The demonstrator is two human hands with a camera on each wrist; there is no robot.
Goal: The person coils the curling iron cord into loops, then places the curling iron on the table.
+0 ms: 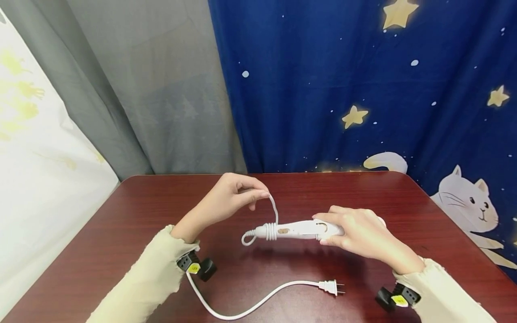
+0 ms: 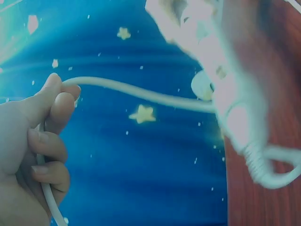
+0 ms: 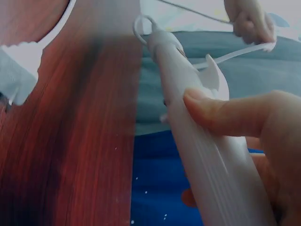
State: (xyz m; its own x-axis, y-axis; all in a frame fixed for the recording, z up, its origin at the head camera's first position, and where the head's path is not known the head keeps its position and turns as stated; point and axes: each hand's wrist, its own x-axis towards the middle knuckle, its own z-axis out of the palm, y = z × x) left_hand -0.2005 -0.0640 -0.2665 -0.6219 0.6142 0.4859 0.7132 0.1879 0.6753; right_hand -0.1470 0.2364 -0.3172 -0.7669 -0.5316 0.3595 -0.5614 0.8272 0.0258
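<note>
A white curling iron is held level above the table by my right hand, which grips its right end. In the right wrist view the thumb lies along its body, near a raised lever. Several turns of white power cord are wound round the iron's left end, beside a small loop at the ribbed cord exit. From those turns the cord rises to my left hand, which pinches it between thumb and forefinger. The other left fingers curl round the cord in the left wrist view.
The cord's free part curves across the reddish-brown table to a two-pin plug near the front. Behind the table hang a grey curtain and a blue one with stars.
</note>
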